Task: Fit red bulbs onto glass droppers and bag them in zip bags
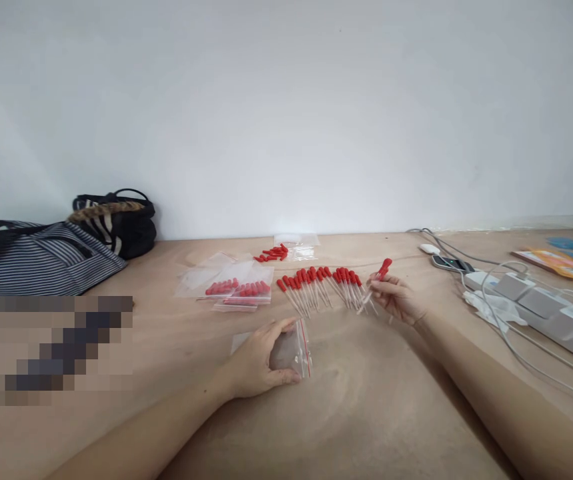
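My right hand (393,297) is closed around a few droppers (385,268), their red rubber bulbs pointing up and their clear tubes slanting down to the left. Left of it, a row of red-bulbed droppers (311,283) lies on the table, tubes toward me. My left hand (261,360) grips a clear zip-lock bag (302,347) flat on the table, thumb on its near edge and fingers on its far edge. The bag's red-striped mouth faces right. Beyond this hand, filled zip-lock bags (239,288) with red bulbs showing through lie overlapped.
Loose red bulbs (272,253) and clear tubes (302,252) lie near the wall. At right are a power strip (531,303) with cables, a small dark device (451,264) and colourful packets (566,263). A striped bag (46,257) and a black bag (121,227) stand at left.
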`<state>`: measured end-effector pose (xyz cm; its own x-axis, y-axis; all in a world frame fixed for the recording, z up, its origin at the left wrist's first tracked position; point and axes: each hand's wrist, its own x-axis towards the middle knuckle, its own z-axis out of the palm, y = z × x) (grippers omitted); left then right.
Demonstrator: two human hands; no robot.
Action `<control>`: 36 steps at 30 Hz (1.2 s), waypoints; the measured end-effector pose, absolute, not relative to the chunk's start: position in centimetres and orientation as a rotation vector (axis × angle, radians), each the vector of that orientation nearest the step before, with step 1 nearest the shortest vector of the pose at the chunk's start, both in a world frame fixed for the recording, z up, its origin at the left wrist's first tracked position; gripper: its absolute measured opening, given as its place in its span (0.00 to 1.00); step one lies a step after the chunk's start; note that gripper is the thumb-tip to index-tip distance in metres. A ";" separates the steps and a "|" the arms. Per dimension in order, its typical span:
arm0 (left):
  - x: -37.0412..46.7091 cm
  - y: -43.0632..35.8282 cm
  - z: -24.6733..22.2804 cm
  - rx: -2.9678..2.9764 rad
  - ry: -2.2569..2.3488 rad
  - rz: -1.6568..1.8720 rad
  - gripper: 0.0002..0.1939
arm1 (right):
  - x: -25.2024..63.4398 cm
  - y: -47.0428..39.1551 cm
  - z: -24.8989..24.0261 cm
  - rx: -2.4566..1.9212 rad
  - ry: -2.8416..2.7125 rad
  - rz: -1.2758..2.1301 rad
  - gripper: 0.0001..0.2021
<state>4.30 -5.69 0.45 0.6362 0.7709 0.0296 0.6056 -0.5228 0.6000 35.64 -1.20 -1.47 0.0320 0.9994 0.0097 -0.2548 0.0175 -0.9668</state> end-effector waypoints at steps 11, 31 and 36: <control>4.3 -5.7 0.2 2.311 1.073 0.429 0.40 | 25.1 -6.4 -1.6 -0.908 -0.901 1.619 0.16; 4.4 -5.6 0.5 2.365 1.085 0.389 0.41 | 25.0 -6.5 -2.1 -0.913 -1.397 1.605 0.20; 4.4 -5.6 0.6 2.369 1.087 0.391 0.40 | 24.5 -6.4 -1.7 -0.829 -1.391 1.687 0.18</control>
